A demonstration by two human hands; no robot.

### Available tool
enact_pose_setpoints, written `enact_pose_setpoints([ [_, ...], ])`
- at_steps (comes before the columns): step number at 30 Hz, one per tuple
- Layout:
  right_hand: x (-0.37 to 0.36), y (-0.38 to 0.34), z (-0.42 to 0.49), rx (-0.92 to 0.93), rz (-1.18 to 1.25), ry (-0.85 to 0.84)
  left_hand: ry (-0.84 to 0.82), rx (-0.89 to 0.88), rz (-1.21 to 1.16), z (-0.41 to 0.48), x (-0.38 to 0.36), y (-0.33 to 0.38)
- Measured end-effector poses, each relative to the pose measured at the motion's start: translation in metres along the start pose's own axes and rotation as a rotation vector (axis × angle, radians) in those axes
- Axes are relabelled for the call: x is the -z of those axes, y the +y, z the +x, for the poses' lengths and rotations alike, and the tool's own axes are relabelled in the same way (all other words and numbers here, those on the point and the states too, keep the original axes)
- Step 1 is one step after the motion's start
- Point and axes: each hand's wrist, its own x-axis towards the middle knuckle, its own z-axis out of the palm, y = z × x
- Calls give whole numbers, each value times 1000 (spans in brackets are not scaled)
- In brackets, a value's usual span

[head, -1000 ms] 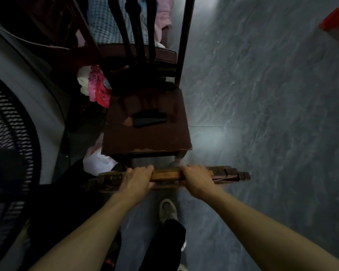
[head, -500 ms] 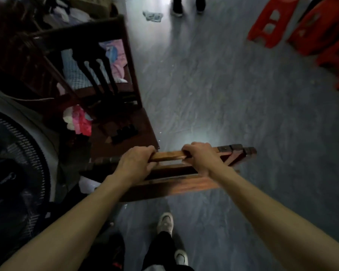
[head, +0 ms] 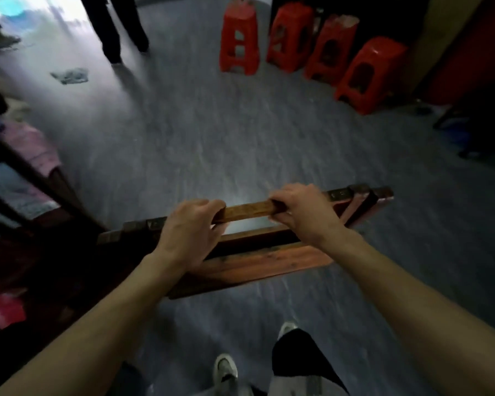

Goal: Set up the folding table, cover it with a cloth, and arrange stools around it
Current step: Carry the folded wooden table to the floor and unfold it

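Observation:
The folded wooden table (head: pixel 257 261) hangs edge-up in front of me, reddish-brown, its top bar running left to right above the grey floor. My left hand (head: pixel 192 232) grips that bar left of centre. My right hand (head: pixel 303 212) grips it right of centre, fingers curled over the top. Several red plastic stools (head: pixel 239 38) stand in a row at the far right. No cloth for the table is in view.
A dark wooden chair (head: pixel 35 178) with pink and checked fabric stands at the left. Another person's legs (head: pixel 115 27) are at the far end, with a rag (head: pixel 70 75) on the floor nearby. My own feet (head: pixel 226 367) are below the table. Open grey floor lies ahead.
I have turned away from the chair and carried the folded table out over open floor. The row of red stools has come into view. Both hands keep the same grip.

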Motion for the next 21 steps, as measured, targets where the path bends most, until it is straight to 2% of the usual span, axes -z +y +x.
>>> enact_pose_setpoints([
  [7,25,116,65,-76,60,57,-34,-101,13,147,-30,26],
  [12,46,176,133,-55,56,41,-11,-34,14,229,-41,28],
  [21,54,250,288,-31,42,24,-3,32,-29,374,-72,-34],
])
